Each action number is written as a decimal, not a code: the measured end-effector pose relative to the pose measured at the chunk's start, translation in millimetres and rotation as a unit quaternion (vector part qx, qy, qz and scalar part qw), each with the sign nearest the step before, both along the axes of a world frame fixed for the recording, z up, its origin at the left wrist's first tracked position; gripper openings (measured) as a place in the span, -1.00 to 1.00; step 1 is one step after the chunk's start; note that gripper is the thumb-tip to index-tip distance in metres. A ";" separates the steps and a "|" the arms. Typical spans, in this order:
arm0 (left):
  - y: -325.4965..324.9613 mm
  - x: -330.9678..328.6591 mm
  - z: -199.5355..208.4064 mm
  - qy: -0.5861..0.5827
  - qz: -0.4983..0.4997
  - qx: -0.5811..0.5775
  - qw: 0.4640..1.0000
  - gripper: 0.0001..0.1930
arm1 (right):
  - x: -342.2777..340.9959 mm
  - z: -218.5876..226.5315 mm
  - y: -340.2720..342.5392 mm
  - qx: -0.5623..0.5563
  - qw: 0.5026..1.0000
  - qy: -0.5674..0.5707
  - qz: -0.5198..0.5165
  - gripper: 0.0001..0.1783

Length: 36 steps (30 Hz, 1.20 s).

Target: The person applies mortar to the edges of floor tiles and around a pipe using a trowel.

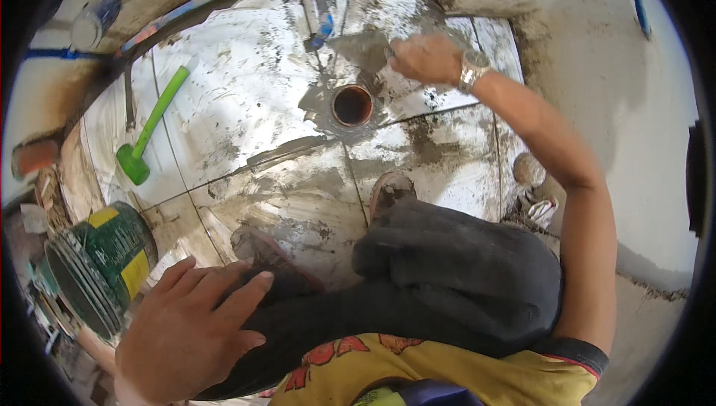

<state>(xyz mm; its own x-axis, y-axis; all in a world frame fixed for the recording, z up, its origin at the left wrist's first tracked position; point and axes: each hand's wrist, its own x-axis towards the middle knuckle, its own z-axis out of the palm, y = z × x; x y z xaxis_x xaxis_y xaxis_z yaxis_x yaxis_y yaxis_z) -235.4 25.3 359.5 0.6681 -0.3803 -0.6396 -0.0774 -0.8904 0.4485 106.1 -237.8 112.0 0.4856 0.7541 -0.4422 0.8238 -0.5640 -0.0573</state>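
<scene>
My right hand [426,60], a watch [474,69] on its wrist, is closed at the far side of the floor. From its fingers a grey pointing trowel [362,49] reaches left, its blade low over the mortar-smeared white tiles [246,92]; its handle is hidden in my grip. Just nearer than the blade is a round drain pipe opening [352,105] with grey mortar around it. My left hand [195,324] hangs at the lower left above my leg, fingers spread, holding nothing.
A green rubber mallet [153,126] lies on the tiles at left. Nearer lies a tipped green bucket [112,260]. Blue pipes [321,18] run along the far wall, one ending in an elbow near the drain. Walls close in at the right; a rounded lump [528,170] and a crumpled scrap [538,208] lie there.
</scene>
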 end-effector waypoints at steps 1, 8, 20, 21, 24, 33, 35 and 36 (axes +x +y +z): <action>-1.6 -2.7 0.8 0.008 0.012 0.018 1.000 -0.30 | 9.3 4.6 -0.3 -0.019 1.000 -0.017 -0.001 -0.56; -3.1 10.5 -6.8 0.021 0.026 0.025 0.999 -0.32 | 50.7 -10.1 6.3 0.066 0.996 -0.059 0.010 -0.56; 1.4 9.4 -1.4 0.012 0.057 -0.020 0.998 -0.33 | 79.1 9.9 64.1 0.054 0.991 -0.086 0.088 -0.50; 1.6 8.1 -1.1 0.011 0.061 -0.020 0.998 -0.33 | 81.6 6.3 64.9 0.053 0.991 -0.086 0.091 -0.50; 0.4 3.8 0.5 0.001 0.068 -0.027 0.997 -0.34 | 89.8 -4.7 56.3 0.068 0.988 -0.088 0.109 -0.49; 4.3 1.2 0.8 -0.022 0.052 -0.043 0.997 -0.35 | 88.3 0.3 41.5 0.118 0.984 -0.097 0.093 -0.49; 5.4 4.7 0.8 0.009 0.055 -0.045 0.997 -0.34 | 78.0 0.9 42.9 0.061 0.992 -0.074 0.079 -0.50; 6.0 5.8 0.7 0.011 0.051 -0.046 0.998 -0.34 | 67.4 5.4 37.1 0.059 0.992 -0.077 0.085 -0.52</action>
<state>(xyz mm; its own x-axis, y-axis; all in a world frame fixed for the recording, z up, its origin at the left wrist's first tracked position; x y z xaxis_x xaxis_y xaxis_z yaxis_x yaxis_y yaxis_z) -229.6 31.3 360.2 0.6919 -0.3692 -0.6204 0.0218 -0.8483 0.5291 173.5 -200.8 117.3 0.4017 0.8731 -0.2763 0.9105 -0.4130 0.0188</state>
